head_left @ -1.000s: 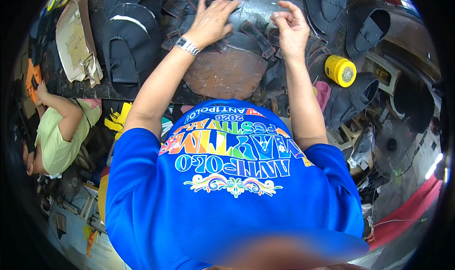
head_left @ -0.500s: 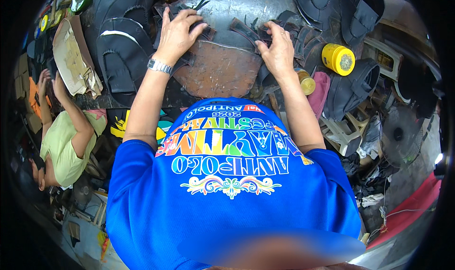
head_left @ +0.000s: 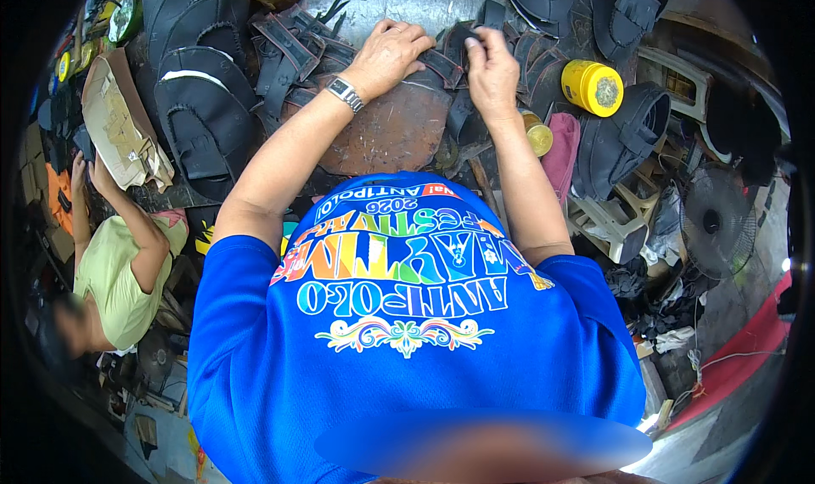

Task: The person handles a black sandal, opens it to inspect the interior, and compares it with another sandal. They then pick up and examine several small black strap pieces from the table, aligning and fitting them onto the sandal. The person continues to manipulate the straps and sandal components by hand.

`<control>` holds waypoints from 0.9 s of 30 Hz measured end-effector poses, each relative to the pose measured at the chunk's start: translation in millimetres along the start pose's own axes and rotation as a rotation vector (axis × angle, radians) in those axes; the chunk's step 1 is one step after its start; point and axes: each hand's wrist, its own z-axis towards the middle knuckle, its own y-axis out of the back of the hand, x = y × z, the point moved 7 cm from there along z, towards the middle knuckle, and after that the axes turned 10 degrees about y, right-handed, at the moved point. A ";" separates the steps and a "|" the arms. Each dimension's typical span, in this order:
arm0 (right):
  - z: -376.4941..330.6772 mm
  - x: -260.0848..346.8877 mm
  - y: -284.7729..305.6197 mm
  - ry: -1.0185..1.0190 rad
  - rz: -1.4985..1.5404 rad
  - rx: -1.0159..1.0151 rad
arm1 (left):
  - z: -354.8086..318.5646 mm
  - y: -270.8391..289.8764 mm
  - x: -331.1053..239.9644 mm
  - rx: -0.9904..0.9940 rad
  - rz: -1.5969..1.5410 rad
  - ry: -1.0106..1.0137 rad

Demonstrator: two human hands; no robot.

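Observation:
My right hand (head_left: 493, 75) is closed, thumb and fingers pinching a black strap (head_left: 459, 44) above the dark worktable. Beside it my left hand (head_left: 389, 59), with a metal watch on the wrist, reaches over the far edge of a worn brown board (head_left: 399, 127). Its fingers are bent, with the thumb apart from them, close to a dark strap with reddish stitching (head_left: 442, 68). More stitched straps (head_left: 289, 44) lie piled left of that hand. Others (head_left: 536, 64) lie just right of my right hand.
Black shoe uppers (head_left: 199, 115) are stacked at the left, near a torn cardboard piece (head_left: 123, 123). A yellow-lidded jar (head_left: 592, 88), a pink cloth (head_left: 560, 149) and a black sandal upper (head_left: 624, 140) are at the right. Another person (head_left: 127, 272) works at far left.
My left hand has moved right, off the left strap pile to the board's far edge. My right hand has closed on a black strap and lifted it slightly.

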 end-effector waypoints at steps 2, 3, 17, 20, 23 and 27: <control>3.4 -8.6 13.4 -0.052 0.103 -0.061 | -0.6 -6.3 4.0 0.127 0.005 0.018; 6.9 -12.4 20.9 -0.060 0.155 -0.091 | -0.9 -6.8 4.5 0.162 0.010 0.009; -12.2 -45.7 21.9 -0.642 1.052 -0.101 | 11.2 5.2 -32.1 -0.027 -0.868 0.242; -17.0 -40.4 22.7 -0.675 1.140 -0.049 | 13.8 -15.0 -32.5 0.249 -1.121 0.417; -17.7 -34.9 24.9 -0.653 1.247 -0.075 | 6.4 -16.8 -30.0 0.433 -1.454 0.527; -19.0 -27.6 18.9 -0.658 1.299 -0.072 | -6.7 -2.7 -20.1 0.444 -1.526 0.581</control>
